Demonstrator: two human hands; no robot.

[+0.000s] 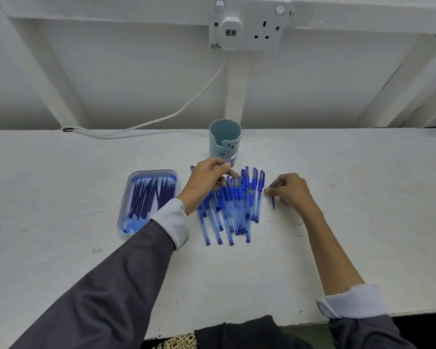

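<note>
On the white table [61,187], right in front of you, lay a loose pile of blue pens [233,207], most of them running roughly away from you, side by side and overlapping. Your left hand [207,180] was over the far left edge of that pile, its fingers curled and pinching a pen [231,160] whose silver tip stuck out past the fingertips towards the cup. I could not tell how much of that pen was hidden inside your hand.

Your right hand [291,188] rested on the table just to the right of the pile, close to the outermost pen but apart from it. Thumb and fingers were pinched together on a thin refill [273,204]: its dark blue end pointed down towards you, and its metal point showed above the fingertips.

Behind the pile, near your left hand, stood a pale blue cup [224,139], upright, with a bear drawn on its side. To the left of your left forearm lay a blue tray [173,173] holding more dark blue refills [151,195], and your sleeve covered its near right corner. On the wall above the table sat a white double socket [247,28] with a plug in its left half, and a white cable [199,96] ran from it down to the back of the table.
</note>
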